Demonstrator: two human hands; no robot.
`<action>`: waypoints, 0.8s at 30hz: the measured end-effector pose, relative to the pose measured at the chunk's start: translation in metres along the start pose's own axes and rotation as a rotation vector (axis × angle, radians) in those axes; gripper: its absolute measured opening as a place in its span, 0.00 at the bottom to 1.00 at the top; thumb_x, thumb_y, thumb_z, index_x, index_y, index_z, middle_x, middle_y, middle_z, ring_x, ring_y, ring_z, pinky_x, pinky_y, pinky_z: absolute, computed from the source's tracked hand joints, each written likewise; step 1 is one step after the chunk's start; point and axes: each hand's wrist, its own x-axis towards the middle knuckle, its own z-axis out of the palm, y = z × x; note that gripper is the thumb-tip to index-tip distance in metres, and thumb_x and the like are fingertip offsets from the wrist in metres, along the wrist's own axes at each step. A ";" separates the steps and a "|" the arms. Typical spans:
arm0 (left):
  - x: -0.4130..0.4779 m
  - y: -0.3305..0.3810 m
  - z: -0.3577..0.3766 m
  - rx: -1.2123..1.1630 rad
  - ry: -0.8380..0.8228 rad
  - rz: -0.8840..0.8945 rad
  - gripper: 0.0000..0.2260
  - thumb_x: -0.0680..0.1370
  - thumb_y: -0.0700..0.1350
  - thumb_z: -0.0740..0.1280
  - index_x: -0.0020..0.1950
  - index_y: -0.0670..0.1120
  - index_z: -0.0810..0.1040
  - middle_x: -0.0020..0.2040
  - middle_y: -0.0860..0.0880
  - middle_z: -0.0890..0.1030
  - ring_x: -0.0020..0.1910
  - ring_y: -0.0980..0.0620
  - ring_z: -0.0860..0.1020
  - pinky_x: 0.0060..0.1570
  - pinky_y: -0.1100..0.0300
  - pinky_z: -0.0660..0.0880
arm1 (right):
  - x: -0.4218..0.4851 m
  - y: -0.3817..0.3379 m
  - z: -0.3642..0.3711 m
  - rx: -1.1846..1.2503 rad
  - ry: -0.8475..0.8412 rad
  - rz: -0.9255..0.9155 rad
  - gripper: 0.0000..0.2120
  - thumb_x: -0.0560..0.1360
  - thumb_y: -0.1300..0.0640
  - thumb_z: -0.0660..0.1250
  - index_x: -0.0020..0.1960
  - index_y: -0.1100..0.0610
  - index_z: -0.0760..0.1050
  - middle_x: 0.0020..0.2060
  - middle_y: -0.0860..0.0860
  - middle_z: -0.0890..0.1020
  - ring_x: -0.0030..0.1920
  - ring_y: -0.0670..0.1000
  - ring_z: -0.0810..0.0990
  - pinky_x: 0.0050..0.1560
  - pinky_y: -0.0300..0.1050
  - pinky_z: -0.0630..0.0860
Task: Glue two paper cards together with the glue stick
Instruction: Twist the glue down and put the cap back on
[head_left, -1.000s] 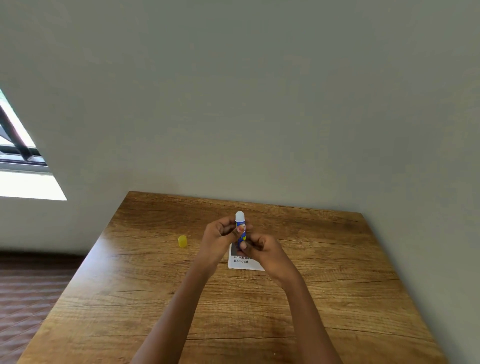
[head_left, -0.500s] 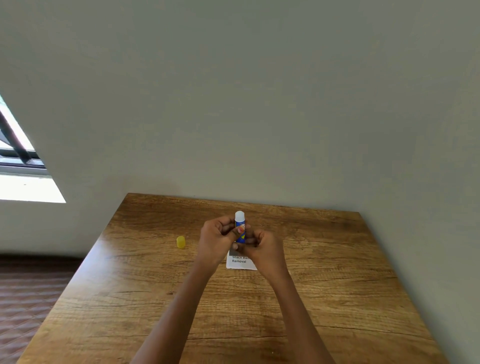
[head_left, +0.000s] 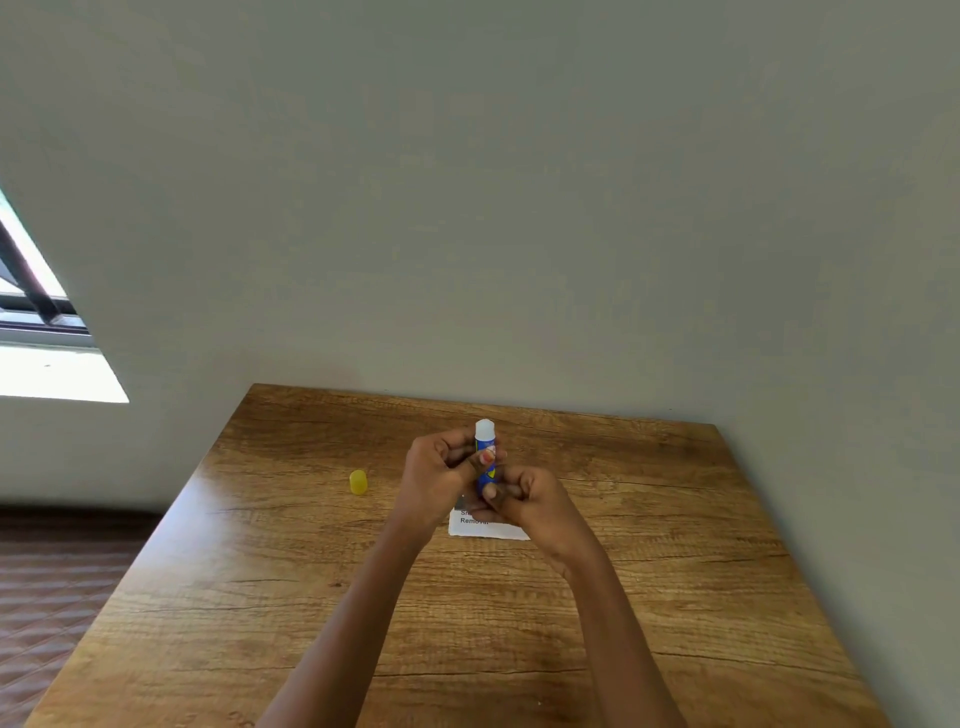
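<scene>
A blue glue stick (head_left: 485, 446) with its white glue tip bared stands upright above the table. My left hand (head_left: 440, 478) grips its upper barrel, thumb across the label. My right hand (head_left: 530, 499) pinches its lower end from below. Its yellow cap (head_left: 358, 481) lies on the table to the left. A white paper card (head_left: 488, 527) with black print lies flat under my hands, mostly hidden by them. I cannot tell whether a second card lies there.
The wooden table (head_left: 649, 597) stands against a grey wall (head_left: 519, 208) at the back and right. Its left edge drops to a brown patterned floor (head_left: 52, 587). A window (head_left: 36, 322) is at the far left.
Both hands stay on the glue stick. My right hand has turned slightly at its lower end, and the view has shifted a little.
</scene>
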 end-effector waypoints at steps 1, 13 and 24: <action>0.000 0.000 0.001 0.005 0.007 -0.006 0.08 0.73 0.34 0.68 0.50 0.42 0.81 0.45 0.42 0.85 0.48 0.49 0.83 0.49 0.57 0.79 | 0.001 0.000 0.001 -0.040 0.036 -0.005 0.08 0.75 0.64 0.66 0.52 0.67 0.79 0.40 0.57 0.84 0.42 0.51 0.84 0.46 0.41 0.80; 0.005 0.006 0.009 0.036 0.012 -0.002 0.09 0.71 0.34 0.70 0.50 0.44 0.81 0.44 0.45 0.85 0.45 0.51 0.84 0.46 0.60 0.80 | 0.002 0.003 0.000 -0.038 0.143 -0.047 0.09 0.72 0.62 0.71 0.52 0.60 0.80 0.44 0.59 0.85 0.48 0.56 0.84 0.53 0.54 0.78; 0.005 0.003 0.012 0.028 0.018 -0.004 0.09 0.73 0.33 0.69 0.50 0.43 0.81 0.44 0.45 0.85 0.44 0.55 0.84 0.43 0.65 0.78 | 0.003 0.005 0.005 -0.160 0.352 -0.067 0.10 0.66 0.61 0.76 0.47 0.57 0.82 0.37 0.48 0.85 0.38 0.42 0.84 0.39 0.35 0.78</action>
